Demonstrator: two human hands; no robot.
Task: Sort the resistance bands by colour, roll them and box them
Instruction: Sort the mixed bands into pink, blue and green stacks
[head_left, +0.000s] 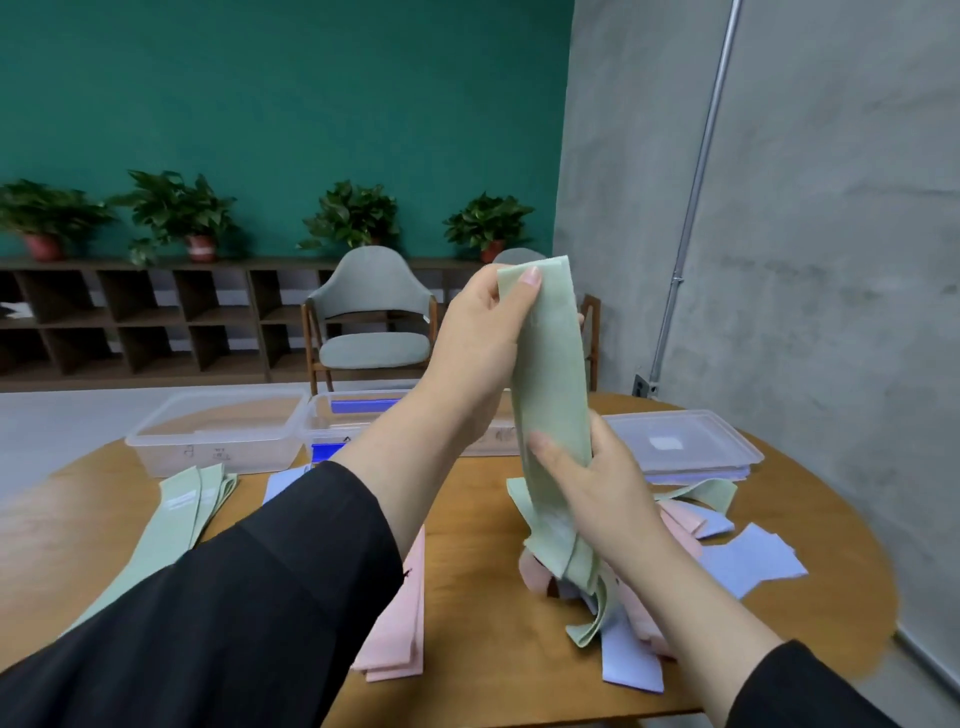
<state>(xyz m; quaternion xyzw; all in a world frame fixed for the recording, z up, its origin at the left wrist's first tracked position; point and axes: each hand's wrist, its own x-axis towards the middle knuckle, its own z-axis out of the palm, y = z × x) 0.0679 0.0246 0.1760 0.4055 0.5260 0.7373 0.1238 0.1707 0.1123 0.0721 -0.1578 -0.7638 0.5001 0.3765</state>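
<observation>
left hand (480, 332): we see it raised above the counter (467, 597), thumb and fingers pinching the top end of a green band (550, 374); grip closed on it.
right hand (587, 478): lower down, fingers wrapped round the same green band at its middle; grip closed on it.
green band: held upright between both hands, its lower end hanging into the mixed heap (649, 561).
mixed heap: green, pink and blue bands tangled together on the counter, under and right of the right hand.
green pile (176, 514): sorted green bands laid flat at the left of the counter, just in front of the left clear box (218, 431).
pink pile (400, 634): pink bands stacked flat near centre, partly hidden by the left sleeve (234, 597).
blue pile (283, 483): only a corner shows behind the left sleeve; we can't tell how many.
boxes: left clear box open; middle clear box (337, 415) open with something blue inside; a third is behind the hands, mostly hidden.
lids (680, 441): clear lids stacked at the right of the counter, beside the mixed heap.
background: grey chair (371, 322), shelf with potted plants (176, 213).
</observation>
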